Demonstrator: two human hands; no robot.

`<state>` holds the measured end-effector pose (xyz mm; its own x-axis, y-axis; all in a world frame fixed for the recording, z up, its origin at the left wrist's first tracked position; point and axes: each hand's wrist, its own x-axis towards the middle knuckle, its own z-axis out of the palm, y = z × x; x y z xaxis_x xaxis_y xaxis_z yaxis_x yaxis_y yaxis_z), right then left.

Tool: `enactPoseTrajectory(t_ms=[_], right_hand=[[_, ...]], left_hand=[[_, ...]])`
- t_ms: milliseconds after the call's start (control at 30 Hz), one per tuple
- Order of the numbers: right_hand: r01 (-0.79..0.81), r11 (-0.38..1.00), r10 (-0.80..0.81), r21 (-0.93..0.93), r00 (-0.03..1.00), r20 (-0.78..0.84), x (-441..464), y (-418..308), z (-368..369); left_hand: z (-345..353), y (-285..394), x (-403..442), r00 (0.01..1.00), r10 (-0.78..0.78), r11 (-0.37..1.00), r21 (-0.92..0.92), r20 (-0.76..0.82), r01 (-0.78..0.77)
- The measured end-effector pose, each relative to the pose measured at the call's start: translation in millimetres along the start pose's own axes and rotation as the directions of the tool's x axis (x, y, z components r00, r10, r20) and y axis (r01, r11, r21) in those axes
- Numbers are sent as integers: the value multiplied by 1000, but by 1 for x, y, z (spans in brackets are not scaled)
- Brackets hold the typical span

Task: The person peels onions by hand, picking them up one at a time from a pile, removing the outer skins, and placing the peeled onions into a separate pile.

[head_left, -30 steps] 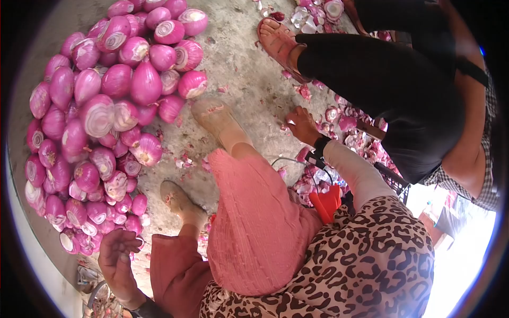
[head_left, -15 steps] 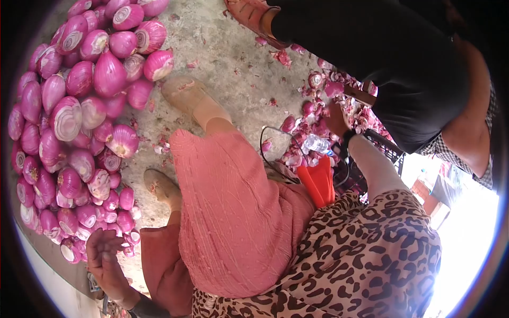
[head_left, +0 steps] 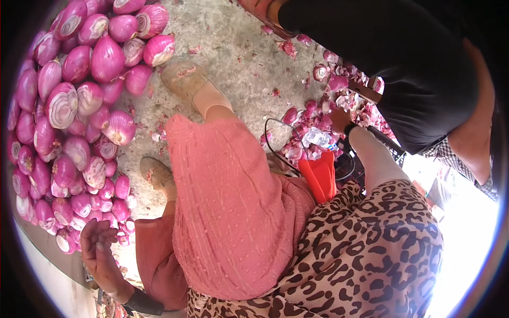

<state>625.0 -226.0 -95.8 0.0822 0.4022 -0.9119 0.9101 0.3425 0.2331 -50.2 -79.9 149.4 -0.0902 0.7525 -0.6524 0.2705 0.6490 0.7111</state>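
Head view: concrete floor (head_left: pixel 217 37), a large heap of red onions (head_left: pixel 77 151) along the left side. Many onions have a cut end showing pale rings; the bigger bulbs lie in the upper part of the heap, small ones at the lower edge.

Left hand (head_left: pixel 103 259) is raised beside that lower edge, fingers loosely bent, clear of the palm; cannot tell whether the fingertips touch an onion. Dark band (head_left: pixel 143 303) at the wrist.

Right hand (head_left: pixel 339 121) is down among loose onion peelings (head_left: pixel 310 111) at the right, past the knee. It is small and shadowed; cannot tell whether it grips anything. Dark band (head_left: pixel 349 127) at this wrist, pale sleeve (head_left: pixel 374 159) above it.

Near the right hand: clear plastic bottle (head_left: pixel 318 137) lying on the peelings, folded red object (head_left: pixel 319 177) by the lap, thin black cable looping next to it. Brown bar (head_left: pixel 366 92) lies just above the hand in the picture; edge of a black crate (head_left: pixel 389 144) to its right.

Wearer: pink trousers (head_left: pixel 228 206), leopard-print top (head_left: pixel 366 244), both shoes (head_left: pixel 184 77) between heap and peelings.

Another person at upper right: black trousers (head_left: pixel 382 58), part of a checked garment (head_left: pixel 439 151), one foot cut off by the top edge.
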Motion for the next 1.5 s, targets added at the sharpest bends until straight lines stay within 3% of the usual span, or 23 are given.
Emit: enactPoseTrajectory(t_ms=[33,133,200,233,267,300,333,500,567,633,700,767,867,900,967,1033,1100,1233,1300,1367,1400,1433,1500], right_hand=[[-61,998,62,-11,975,214,-1,6,12],[-17,998,-4,62,949,315,9,31,82],[-89,942,91,325,996,8,-1,27,47],[-37,881,189,471,941,-281,8,23,43],[64,809,313,584,794,-520,21,22,39],[202,837,244,509,694,-677,47,29,40],[77,782,333,618,786,-520,47,22,-2],[122,780,377,614,692,-616,100,14,-65],[-7,827,407,562,696,-591,104,8,-58],[44,818,307,573,809,-501,76,-5,-60],[35,934,155,357,857,-491,68,-10,-6],[-11,856,164,517,954,-251,42,-21,9],[-110,909,183,403,972,-148,8,-55,-48],[10,951,115,309,916,-383,14,-67,-39],[222,965,-122,137,847,-517,27,-89,-40],[416,880,-299,227,859,-415,24,-105,-79],[459,863,-375,213,862,-340,24,-109,-88],[423,895,-362,145,876,-320,24,-72,-29],[355,935,-353,-30,913,-204,16,-42,-2],[121,986,-127,-118,991,-46,10,-25,12],[106,982,-80,-156,983,167,10,-22,-11],[106,982,-79,-157,983,166,10,-24,-21],[-14,997,33,81,972,-234,12,-27,-44]], left_hand=[[0,0,1,1000,1,1000,3,4,-1],[2,-1,1,1000,-12,1000,11,13,12],[1,-1,1,1000,-21,999,28,5,21],[1,-2,1,1000,-23,999,28,3,23],[1,-2,1,1000,-12,999,29,-4,12],[0,-2,1,1000,-3,1000,31,-9,4],[1,-2,1,1000,-8,999,31,-12,8],[2,3,2,1000,-18,1000,-12,10,18],[2,4,1,999,-35,999,-16,-17,35],[3,5,1,1000,-21,1000,-14,-1,21],[3,4,2,1000,-19,1000,-13,-11,19],[2,4,3,1000,-15,1000,-6,-19,14],[3,5,4,1000,-24,1000,8,-20,24],[2,4,4,999,-29,1000,4,19,29],[2,4,4,998,-28,1000,-4,50,28],[0,5,4,998,-16,1000,-20,62,18],[0,6,3,999,-12,999,-32,48,14],[5,6,2,1000,-7,999,-42,-16,6],[4,4,3,1000,4,997,-74,-3,-4],[4,4,2,1000,12,995,-97,6,-12],[5,5,2,1000,16,995,-95,2,-16],[6,5,1,1000,19,995,-95,0,-19],[7,6,1,1000,18,995,-103,9,-17]])
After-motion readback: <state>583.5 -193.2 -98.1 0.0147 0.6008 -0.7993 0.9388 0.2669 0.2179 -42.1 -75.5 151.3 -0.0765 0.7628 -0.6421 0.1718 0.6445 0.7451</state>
